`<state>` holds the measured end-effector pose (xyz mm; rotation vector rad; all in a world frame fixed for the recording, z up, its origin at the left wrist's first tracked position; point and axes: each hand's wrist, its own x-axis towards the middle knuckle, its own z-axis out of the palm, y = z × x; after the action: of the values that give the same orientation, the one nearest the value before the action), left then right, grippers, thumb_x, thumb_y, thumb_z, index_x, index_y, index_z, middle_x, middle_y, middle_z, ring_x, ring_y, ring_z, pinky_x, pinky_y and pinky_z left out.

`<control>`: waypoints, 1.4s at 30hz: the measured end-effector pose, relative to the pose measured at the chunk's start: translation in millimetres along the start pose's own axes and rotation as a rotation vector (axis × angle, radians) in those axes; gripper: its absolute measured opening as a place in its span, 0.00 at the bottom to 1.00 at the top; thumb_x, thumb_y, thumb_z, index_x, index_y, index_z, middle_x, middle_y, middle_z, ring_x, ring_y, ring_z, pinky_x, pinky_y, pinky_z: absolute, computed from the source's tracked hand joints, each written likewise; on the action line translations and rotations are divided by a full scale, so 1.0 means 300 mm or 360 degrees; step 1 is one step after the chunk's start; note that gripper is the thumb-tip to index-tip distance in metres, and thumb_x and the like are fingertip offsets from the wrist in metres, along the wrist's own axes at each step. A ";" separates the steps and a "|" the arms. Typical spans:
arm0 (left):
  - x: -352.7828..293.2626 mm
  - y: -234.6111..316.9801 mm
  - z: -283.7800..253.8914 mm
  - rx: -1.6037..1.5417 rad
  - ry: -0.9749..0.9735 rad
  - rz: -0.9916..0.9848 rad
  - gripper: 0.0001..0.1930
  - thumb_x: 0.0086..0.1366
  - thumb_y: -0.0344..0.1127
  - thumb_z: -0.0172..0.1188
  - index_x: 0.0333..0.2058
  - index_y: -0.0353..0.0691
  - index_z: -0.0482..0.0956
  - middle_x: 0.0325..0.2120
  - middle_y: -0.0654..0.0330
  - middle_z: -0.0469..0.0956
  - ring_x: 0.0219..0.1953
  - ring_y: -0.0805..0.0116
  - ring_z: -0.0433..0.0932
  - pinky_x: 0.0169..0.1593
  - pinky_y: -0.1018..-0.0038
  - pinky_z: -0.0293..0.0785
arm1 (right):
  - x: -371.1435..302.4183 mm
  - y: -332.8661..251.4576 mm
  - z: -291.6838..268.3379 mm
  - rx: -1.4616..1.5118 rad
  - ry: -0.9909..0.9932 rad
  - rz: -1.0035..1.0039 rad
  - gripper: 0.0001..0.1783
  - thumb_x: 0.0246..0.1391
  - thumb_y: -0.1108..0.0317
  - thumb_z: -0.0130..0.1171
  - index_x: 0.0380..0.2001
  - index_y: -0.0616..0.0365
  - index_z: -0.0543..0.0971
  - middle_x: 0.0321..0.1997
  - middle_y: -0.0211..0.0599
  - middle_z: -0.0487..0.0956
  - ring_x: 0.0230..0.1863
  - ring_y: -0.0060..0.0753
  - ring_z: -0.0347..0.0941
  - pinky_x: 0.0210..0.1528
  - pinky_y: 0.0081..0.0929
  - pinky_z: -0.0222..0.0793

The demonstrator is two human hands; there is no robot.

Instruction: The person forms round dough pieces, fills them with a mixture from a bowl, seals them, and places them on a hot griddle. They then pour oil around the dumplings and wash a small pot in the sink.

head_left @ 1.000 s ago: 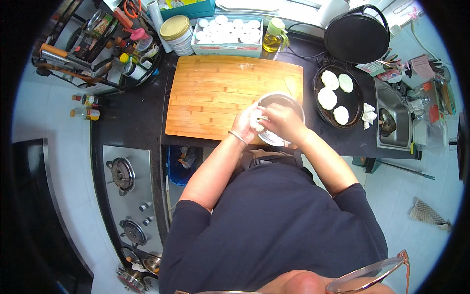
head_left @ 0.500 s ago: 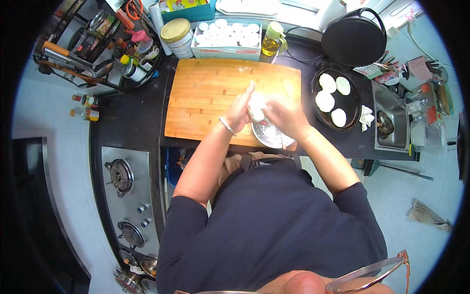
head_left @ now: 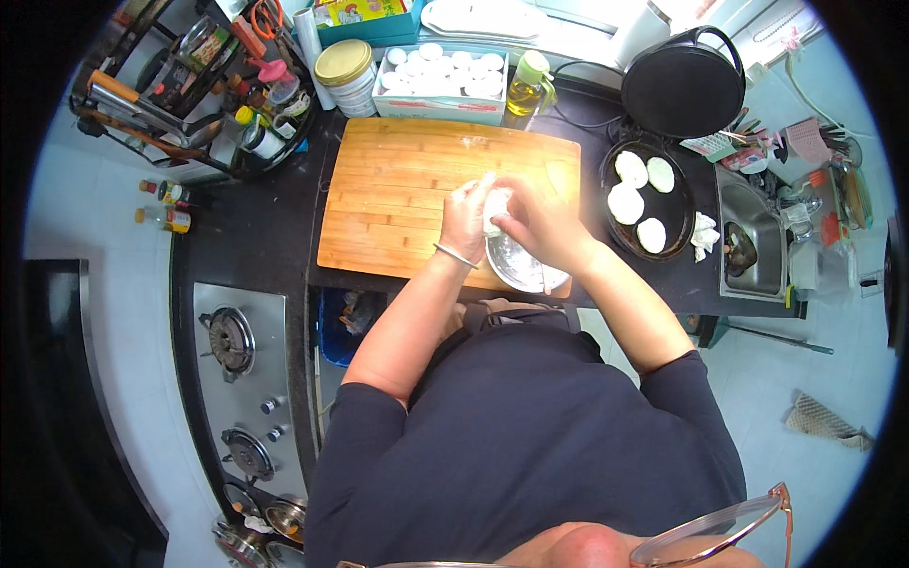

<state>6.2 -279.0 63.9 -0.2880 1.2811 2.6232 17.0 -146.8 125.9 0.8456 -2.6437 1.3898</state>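
A white lump of dough (head_left: 494,214) is held between my two hands above the wooden cutting board (head_left: 393,204). My left hand (head_left: 462,223), with a bangle on its wrist, cups the dough from the left. From the right, my right hand (head_left: 543,223) curves over it, thumb and fingers closed on the lump. Part of the dough is hidden by the fingers. Just below the hands, a bowl (head_left: 530,277) with white powder in it sits at the board's near right edge. To the right, a black round pan (head_left: 680,225) holds several flat white dough cakes (head_left: 625,204).
Behind the board stand a box of eggs (head_left: 440,99), a lidded tin (head_left: 346,71) and an oil bottle (head_left: 525,87). A crumpled white cloth (head_left: 704,235) lies between the pan and the sink (head_left: 753,275). The gas stove (head_left: 241,369) is at left, near a condiment rack (head_left: 204,123).
My right hand's fingers have lifted and curled over the dough. The left hand has turned more upright around it. The whole view has shifted slightly.
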 end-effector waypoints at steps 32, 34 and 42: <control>0.061 -0.022 -0.002 -0.0429 0.0057 -0.0215 0.18 0.65 0.45 0.46 0.30 0.34 0.74 0.26 0.55 0.76 0.29 0.67 0.76 0.35 0.73 0.74 | 0.010 -0.011 0.018 -0.0245 0.0149 -0.0319 0.18 0.44 0.76 0.57 0.41 0.58 0.70 0.26 0.45 0.73 0.26 0.44 0.72 0.30 0.34 0.68; 0.056 -0.017 0.000 -0.0341 0.0060 -0.0192 0.18 0.65 0.45 0.47 0.30 0.34 0.74 0.26 0.56 0.76 0.29 0.68 0.76 0.35 0.74 0.74 | 0.006 0.021 0.025 -0.0303 0.0131 -0.0340 0.17 0.43 0.74 0.58 0.40 0.57 0.71 0.27 0.43 0.74 0.28 0.44 0.73 0.31 0.34 0.68; 0.063 -0.008 -0.022 -0.0280 -0.0030 -0.0189 0.19 0.66 0.47 0.44 0.32 0.35 0.73 0.27 0.55 0.76 0.29 0.66 0.77 0.34 0.73 0.75 | -0.006 -0.010 -0.023 0.0335 -0.0036 0.0174 0.16 0.40 0.72 0.63 0.36 0.60 0.75 0.23 0.40 0.74 0.22 0.34 0.72 0.27 0.27 0.66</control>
<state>-10.7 -280.8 53.1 -0.3549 0.9964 2.6329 18.4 -142.0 131.8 0.7468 -2.6305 1.7189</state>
